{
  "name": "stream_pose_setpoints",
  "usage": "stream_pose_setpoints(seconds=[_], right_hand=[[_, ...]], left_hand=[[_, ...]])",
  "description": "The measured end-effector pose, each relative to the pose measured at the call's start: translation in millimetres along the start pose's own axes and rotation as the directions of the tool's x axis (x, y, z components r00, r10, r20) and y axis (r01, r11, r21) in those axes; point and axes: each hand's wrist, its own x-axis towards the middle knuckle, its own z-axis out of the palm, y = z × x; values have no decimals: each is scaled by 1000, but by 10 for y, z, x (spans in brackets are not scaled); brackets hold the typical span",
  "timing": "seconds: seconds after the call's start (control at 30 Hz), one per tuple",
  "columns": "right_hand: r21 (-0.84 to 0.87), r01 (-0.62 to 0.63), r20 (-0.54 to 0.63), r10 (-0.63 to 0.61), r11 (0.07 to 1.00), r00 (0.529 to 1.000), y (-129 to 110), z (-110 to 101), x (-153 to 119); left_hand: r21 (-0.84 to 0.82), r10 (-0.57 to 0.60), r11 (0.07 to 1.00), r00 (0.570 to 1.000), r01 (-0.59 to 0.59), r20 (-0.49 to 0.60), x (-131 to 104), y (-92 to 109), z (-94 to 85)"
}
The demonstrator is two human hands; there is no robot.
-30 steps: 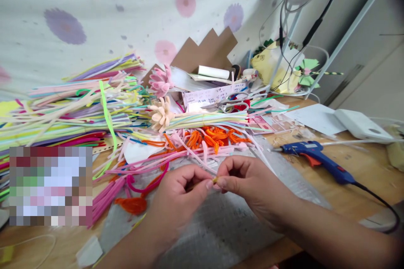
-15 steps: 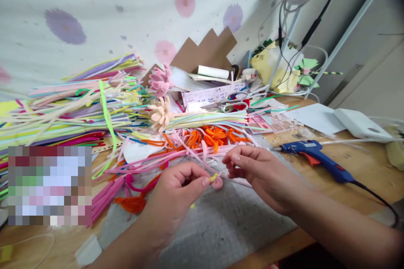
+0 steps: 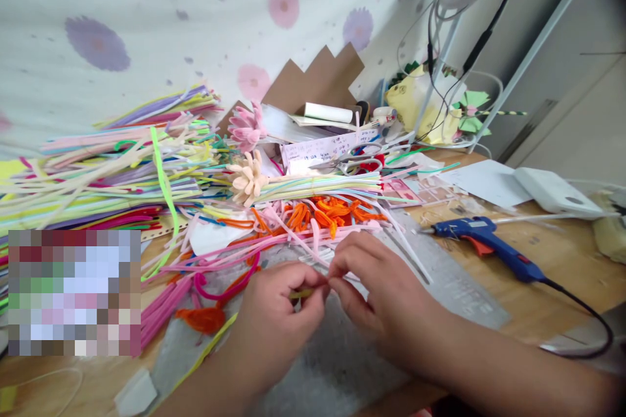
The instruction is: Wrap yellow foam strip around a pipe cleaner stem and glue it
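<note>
My left hand (image 3: 283, 316) is closed in a pinch on a yellow pipe cleaner (image 3: 302, 293), a short piece of which shows between thumb and fingers. More yellow stem (image 3: 210, 344) runs along beside the left wrist. My right hand (image 3: 374, 283) is closed too, its thumb and fingertips meeting the left fingertips above the grey mat (image 3: 317, 365). Whatever the right fingertips pinch is hidden. Left of my hands lie an orange fuzzy piece (image 3: 203, 320) and a bundle of pink pipe cleaners (image 3: 159, 313).
Piles of coloured pipe cleaners (image 3: 98, 169) fill the left side. A pink fuzzy flower (image 3: 247, 127) and a cream one (image 3: 248, 177) stand behind my hands. On the right lies a blue glue gun (image 3: 489, 241) with its black cord (image 3: 584, 303). Scissors (image 3: 364, 165) rest at the back.
My right hand has moved left and closed against the left fingertips. The small pink piece by the left fingertips is now hidden. A yellow stem now shows beside my left wrist.
</note>
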Motion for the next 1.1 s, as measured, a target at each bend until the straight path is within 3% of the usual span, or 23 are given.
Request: stream_pose_setpoints(seconds=[0.1,0.2,0.37,0.47,0.67,0.83,1.1], right_hand=[[245,-122,4,125,962,992,27,-137,26],[506,-225,11,255,832,967,126,-317,23],[701,-264,40,333,662,942,304,-528,-71],[692,-277,32,355,666,934,397,-634,-143],[487,-384,87,394,784,915,520,-700,-258],[335,-303,124,277,892,953,338,-482,-233],[341,-217,110,190,915,976,60,-130,-96]], left_hand=[[-157,-111,981,994,112,18,26,18,-9],[-375,-208,901,976,218,68,47,7,-18],[-626,-243,728,959,278,143,52,-36,-35],[-648,-262,703,954,293,147,46,-56,-42],[-653,-291,697,949,296,120,28,-75,-30],[-647,-248,714,961,268,124,17,-42,-14],[-472,-207,852,974,228,96,-23,-42,9]])
